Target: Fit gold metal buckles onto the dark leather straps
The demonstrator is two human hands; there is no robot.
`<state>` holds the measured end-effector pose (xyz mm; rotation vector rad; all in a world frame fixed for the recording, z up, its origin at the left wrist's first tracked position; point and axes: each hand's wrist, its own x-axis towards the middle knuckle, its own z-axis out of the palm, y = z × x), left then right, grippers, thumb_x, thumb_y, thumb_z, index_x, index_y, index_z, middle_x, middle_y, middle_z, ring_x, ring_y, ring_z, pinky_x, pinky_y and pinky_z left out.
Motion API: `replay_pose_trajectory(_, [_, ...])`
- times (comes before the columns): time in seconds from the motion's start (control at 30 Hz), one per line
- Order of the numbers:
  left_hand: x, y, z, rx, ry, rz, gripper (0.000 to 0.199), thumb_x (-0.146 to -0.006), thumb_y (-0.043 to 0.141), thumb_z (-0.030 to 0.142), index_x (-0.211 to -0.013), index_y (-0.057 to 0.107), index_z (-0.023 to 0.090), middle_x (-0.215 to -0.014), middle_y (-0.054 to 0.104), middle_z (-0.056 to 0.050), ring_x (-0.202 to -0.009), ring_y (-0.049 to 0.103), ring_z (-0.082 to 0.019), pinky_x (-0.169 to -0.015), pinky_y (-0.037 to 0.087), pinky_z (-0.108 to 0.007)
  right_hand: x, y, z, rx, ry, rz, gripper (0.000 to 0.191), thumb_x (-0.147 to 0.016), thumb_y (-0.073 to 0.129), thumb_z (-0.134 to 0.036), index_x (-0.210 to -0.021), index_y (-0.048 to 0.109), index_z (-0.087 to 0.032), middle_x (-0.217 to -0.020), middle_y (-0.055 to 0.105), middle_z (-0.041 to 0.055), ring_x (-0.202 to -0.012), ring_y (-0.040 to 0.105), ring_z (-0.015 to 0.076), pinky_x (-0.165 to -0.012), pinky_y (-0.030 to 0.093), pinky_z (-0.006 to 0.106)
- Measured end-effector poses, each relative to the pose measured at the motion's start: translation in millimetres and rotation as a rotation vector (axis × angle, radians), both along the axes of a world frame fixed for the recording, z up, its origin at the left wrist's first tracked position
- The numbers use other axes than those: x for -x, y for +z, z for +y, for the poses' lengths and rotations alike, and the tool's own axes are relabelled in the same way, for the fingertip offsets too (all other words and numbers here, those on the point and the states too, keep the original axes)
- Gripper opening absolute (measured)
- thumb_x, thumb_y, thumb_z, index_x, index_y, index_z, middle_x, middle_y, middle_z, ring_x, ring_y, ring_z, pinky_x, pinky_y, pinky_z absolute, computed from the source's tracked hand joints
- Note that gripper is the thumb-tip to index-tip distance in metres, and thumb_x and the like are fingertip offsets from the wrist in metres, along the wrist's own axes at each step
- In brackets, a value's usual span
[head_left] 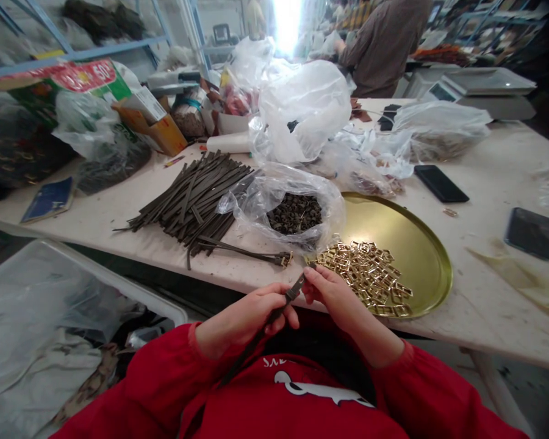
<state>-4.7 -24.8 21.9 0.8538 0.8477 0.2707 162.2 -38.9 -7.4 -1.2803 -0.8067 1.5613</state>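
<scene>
A dark strap [255, 345] runs up from my lap, and my left hand [260, 310] is closed around it near its upper end. My right hand [328, 289] pinches the tip of the same strap, just in front of the table edge. Close to my right hand, gold buckles [366, 274] lie heaped on a round gold tray [427, 256]. Beyond my hands stands an open plastic bag [244, 198] of small dark loops [297, 213]. A few straps with a buckle [286, 259] at their end rest near the table edge.
A big pile of dark straps [192, 195] lies left of the bag. Two phones [441, 183] and a yellowish cloth [521, 277] are on the right. Plastic bags [302, 110] crowd the back; a blue booklet [48, 199] lies far left. A person [384, 46] stands behind the table.
</scene>
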Motion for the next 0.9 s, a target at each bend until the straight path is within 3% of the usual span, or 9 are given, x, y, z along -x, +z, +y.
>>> replay_pose_trajectory(0.13, [-5, -4.6, 4, -0.022, 0.009, -0.015, 0.023, -0.081, 0.039, 0.029, -0.091, 0.053, 0.014, -0.063, 0.057, 0.0, -0.037, 0.034, -0.004, -0.036, 0.02, -0.018, -2, -4.1, 8, 0.025, 0.022, -0.075, 0.036, -0.072, 0.058, -0.045, -0.05, 0.046, -0.018, -0.044, 0.045, -0.0057, -0.042, 0.038, 0.0066, -0.043, 0.03, 0.022])
replay_pose_trajectory(0.23, [-12, -7.8, 8, -0.059, -0.001, 0.057, 0.025, -0.082, 0.04, 0.038, -0.089, 0.05, 0.016, -0.056, 0.051, 0.004, -0.034, 0.028, -0.003, -0.034, 0.015, -0.019, -4, -10.2, 13, 0.082, 0.018, 0.047, 0.034, -0.071, 0.059, -0.045, -0.053, 0.048, -0.018, -0.046, 0.046, -0.0056, -0.043, 0.04, 0.007, -0.044, 0.031, 0.022])
replay_pose_trajectory(0.4, [-20, -10.6, 17, -0.082, -0.008, 0.122, 0.02, -0.081, 0.041, 0.032, -0.081, 0.049, 0.015, -0.063, 0.051, 0.003, -0.036, 0.03, -0.002, -0.035, 0.017, -0.017, -3, -18.1, 18, 0.276, 0.011, 0.316, 0.035, -0.067, 0.061, -0.045, -0.051, 0.047, -0.018, -0.044, 0.044, -0.0056, -0.041, 0.039, 0.0069, -0.043, 0.03, 0.022])
replay_pose_trajectory(0.5, [-20, -9.7, 24, -0.124, -0.048, 0.135, 0.018, -0.079, 0.042, 0.029, -0.084, 0.051, 0.014, -0.07, 0.053, 0.001, -0.039, 0.035, -0.002, -0.036, 0.022, -0.016, -12, -12.9, 18, 0.215, 0.016, 0.262, 0.035, -0.07, 0.059, -0.048, -0.058, 0.051, -0.017, -0.05, 0.05, -0.0038, -0.043, 0.042, 0.0074, -0.044, 0.032, 0.022])
replay_pose_trajectory(0.63, [-19, -7.3, 38, -0.119, -0.027, 0.121, 0.02, -0.08, 0.042, 0.032, -0.089, 0.051, 0.015, -0.058, 0.046, 0.006, -0.037, 0.025, -0.002, -0.035, 0.015, -0.017, -61, 0.7, 17, 0.03, -0.125, -0.042, 0.037, -0.074, 0.054, -0.054, -0.087, 0.058, -0.019, -0.068, 0.058, -0.0003, -0.053, 0.048, 0.0096, -0.051, 0.038, 0.024])
replay_pose_trajectory(0.73, [-20, -5.4, 47, -0.129, 0.021, 0.14, 0.025, -0.08, 0.044, 0.04, -0.083, 0.049, 0.016, -0.05, 0.037, 0.009, -0.036, 0.018, -0.002, -0.035, 0.01, -0.017, -104, 6.6, 18, -0.033, -0.299, -0.406, 0.033, -0.074, 0.055, -0.049, -0.091, 0.057, -0.021, -0.072, 0.058, 0.0005, -0.058, 0.049, 0.0117, -0.056, 0.04, 0.027])
replay_pose_trajectory(0.8, [-22, -3.2, 49, -0.129, 0.041, 0.148, 0.027, -0.079, 0.044, 0.042, -0.081, 0.048, 0.016, -0.048, 0.033, 0.01, -0.036, 0.016, -0.003, -0.035, 0.009, -0.017, -120, 5.3, 23, -0.079, -0.261, -0.668, 0.026, -0.076, 0.054, -0.043, -0.09, 0.057, -0.021, -0.074, 0.059, 0.0019, -0.063, 0.051, 0.0145, -0.061, 0.041, 0.03])
replay_pose_trajectory(0.9, [-26, 2.2, 48, -0.131, 0.033, 0.156, 0.027, -0.077, 0.045, 0.042, -0.082, 0.048, 0.016, -0.046, 0.032, 0.01, -0.036, 0.016, -0.003, -0.035, 0.009, -0.017, -123, -2.0, 40, -0.18, -0.028, -1.09, 0.019, -0.079, 0.049, -0.033, -0.088, 0.059, -0.02, -0.086, 0.061, 0.0065, -0.077, 0.054, 0.0195, -0.071, 0.039, 0.033])
